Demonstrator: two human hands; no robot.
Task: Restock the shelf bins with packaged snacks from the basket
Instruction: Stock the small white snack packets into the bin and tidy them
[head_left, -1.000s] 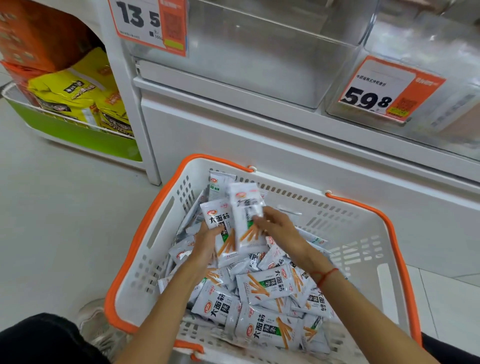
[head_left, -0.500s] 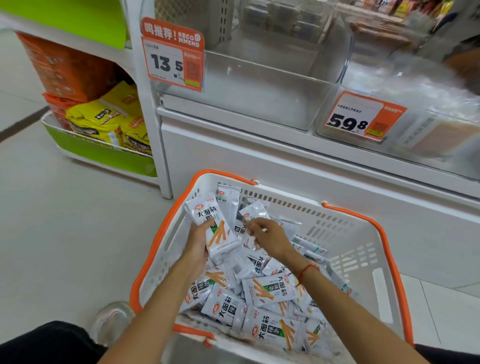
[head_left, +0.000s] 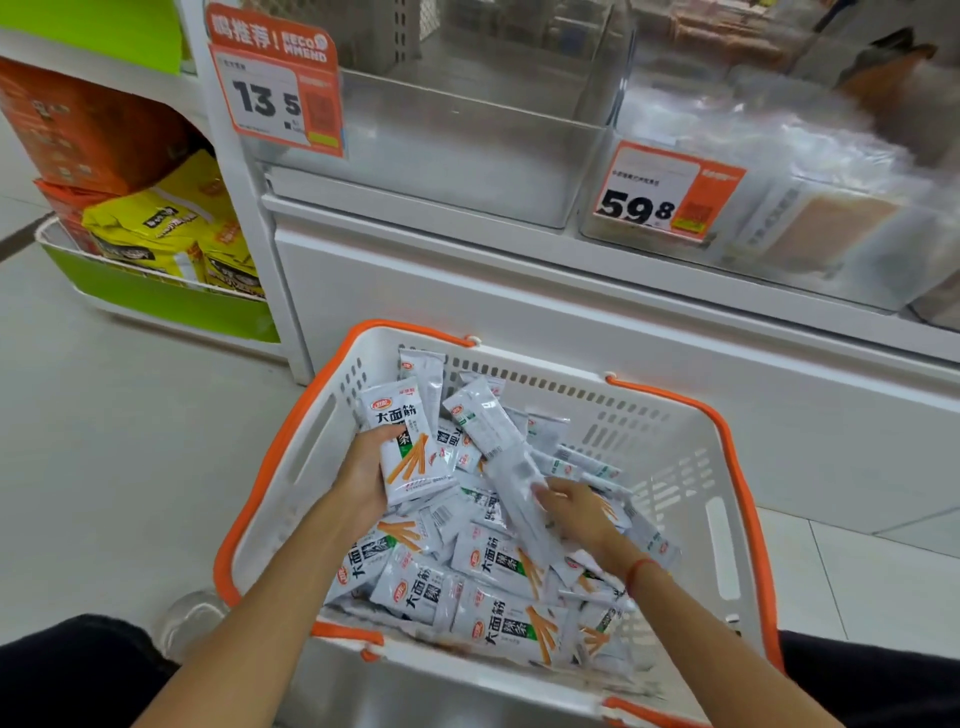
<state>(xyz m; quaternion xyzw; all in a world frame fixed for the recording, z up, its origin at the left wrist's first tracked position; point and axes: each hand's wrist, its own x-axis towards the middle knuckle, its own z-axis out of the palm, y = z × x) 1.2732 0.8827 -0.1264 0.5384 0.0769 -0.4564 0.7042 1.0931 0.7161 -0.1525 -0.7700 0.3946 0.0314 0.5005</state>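
Since half a second back your right hand (head_left: 574, 512) has dropped lower in the basket (head_left: 691, 415) and now has a long pale packet (head_left: 498, 457) by its near end, tilted up toward the far left corner. Your left hand hasn't really gone anywhere and the view is about the same.

Going left to right: far left there's a side shelf with orange boxes (head_left: 88, 124) on top and yellow bags (head_left: 156, 223) sitting in a green-fronted tray (head_left: 171, 306). Next over, an orange price tag reading 13.5 (head_left: 278, 88) hangs on the front of a clear shelf bin (head_left: 467, 145), and I can't make out any stock in the front of it.

Below that, your left hand (head_left: 363, 473) is curled around a white snack pack (head_left: 405, 441) with orange sticks printed on it, held upright at the basket's left side, just above the pile. The rest of the snack packs (head_left: 488, 587) are heaped loose in the white, orange-rimmed basket, which sits on the floor right against the shelf base.

Your right hand's fingers look closed on that long packet, though it's blurry. Up on the right, the 59.8 tag (head_left: 667, 189) fronts a second bin (head_left: 831, 208) with clear-wrapped stuff in it.
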